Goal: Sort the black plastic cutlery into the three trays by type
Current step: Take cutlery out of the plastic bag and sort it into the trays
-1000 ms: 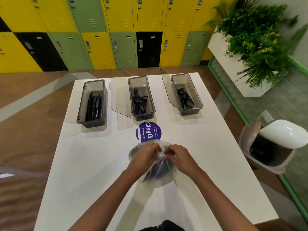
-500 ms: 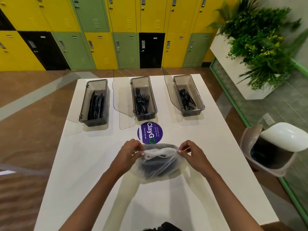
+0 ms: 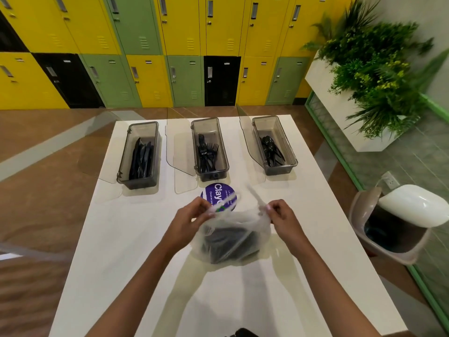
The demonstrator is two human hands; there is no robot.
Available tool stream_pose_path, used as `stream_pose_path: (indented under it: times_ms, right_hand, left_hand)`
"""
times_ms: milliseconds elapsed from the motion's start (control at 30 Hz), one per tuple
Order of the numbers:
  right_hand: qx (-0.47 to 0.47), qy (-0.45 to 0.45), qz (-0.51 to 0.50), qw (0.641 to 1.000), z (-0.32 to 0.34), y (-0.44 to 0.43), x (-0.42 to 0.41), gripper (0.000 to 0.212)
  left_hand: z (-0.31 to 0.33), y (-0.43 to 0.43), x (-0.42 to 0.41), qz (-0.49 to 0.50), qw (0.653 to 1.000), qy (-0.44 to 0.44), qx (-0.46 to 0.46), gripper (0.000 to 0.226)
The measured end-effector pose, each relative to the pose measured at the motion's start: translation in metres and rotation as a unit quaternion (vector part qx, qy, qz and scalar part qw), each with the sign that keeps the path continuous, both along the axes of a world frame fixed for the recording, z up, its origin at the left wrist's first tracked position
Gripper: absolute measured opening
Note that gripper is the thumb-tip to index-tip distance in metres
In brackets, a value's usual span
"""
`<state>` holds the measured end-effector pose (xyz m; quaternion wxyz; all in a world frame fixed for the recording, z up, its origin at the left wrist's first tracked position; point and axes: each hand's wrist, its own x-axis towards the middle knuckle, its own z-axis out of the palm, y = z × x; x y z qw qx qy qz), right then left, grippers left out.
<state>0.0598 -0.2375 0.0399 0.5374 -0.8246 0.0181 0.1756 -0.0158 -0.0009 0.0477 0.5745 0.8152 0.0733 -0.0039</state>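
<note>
A thin clear plastic bag (image 3: 255, 227) of black cutlery (image 3: 228, 244) sits at the middle of the white table (image 3: 121, 239). My left hand (image 3: 187, 222) pinches the bag's left handle and my right hand (image 3: 281, 216) pinches its right handle, holding the mouth apart. Three grey trays with open lids stand along the far edge. The left tray (image 3: 124, 166) holds knives, the middle tray (image 3: 224, 154) forks, the right tray (image 3: 289, 147) spoons.
A round purple sticker (image 3: 220, 193) lies on the table just beyond the bag. A bin with a white swing lid (image 3: 413, 203) stands off the table's right side. A planter (image 3: 340, 105) is at far right and lockers (image 3: 145, 45) line the back wall.
My hands have pulled apart from the bag's knotted top, drawing the two handles outward and opening the mouth. The bag now stands taller on the table.
</note>
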Motion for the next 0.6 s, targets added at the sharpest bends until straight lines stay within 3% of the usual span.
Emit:
stream_pose_path:
  times_ms: [67, 133, 267, 333, 400, 500, 600]
  right_hand:
    - [0.065, 0.030, -0.029, 0.997, 0.004, 0.001, -0.001, 0.023]
    - [0.100, 0.030, -0.034, 0.994, 0.012, 0.007, -0.003, 0.030]
    - [0.143, 0.000, -0.006, 0.990, 0.027, 0.022, -0.008, 0.043]
    - [0.149, -0.016, 0.017, 0.989, 0.029, 0.026, -0.007, 0.058]
    - [0.118, -0.041, 0.054, 0.991, 0.031, 0.025, -0.005, 0.059]
    - [0.068, -0.062, 0.138, 0.986, 0.037, 0.020, -0.002, 0.041]
    - [0.036, -0.035, 0.212, 0.976, 0.042, 0.015, 0.001, 0.023]
  left_hand:
    - [0.011, 0.002, -0.001, 0.014, 0.993, 0.038, -0.114, 0.015]
    - [0.023, -0.001, -0.001, 0.008, 0.984, 0.046, -0.172, 0.018]
    - [0.035, -0.013, 0.003, -0.010, 0.987, 0.030, -0.156, 0.008]
    - [0.033, -0.015, 0.004, -0.020, 0.985, 0.028, -0.166, 0.020]
    - [0.033, -0.014, 0.003, -0.035, 0.984, 0.039, -0.171, 0.037]
    - [0.036, -0.009, 0.006, -0.029, 0.987, 0.128, -0.093, 0.087]
    - [0.034, -0.002, 0.010, -0.034, 0.975, 0.120, 0.184, 0.081]
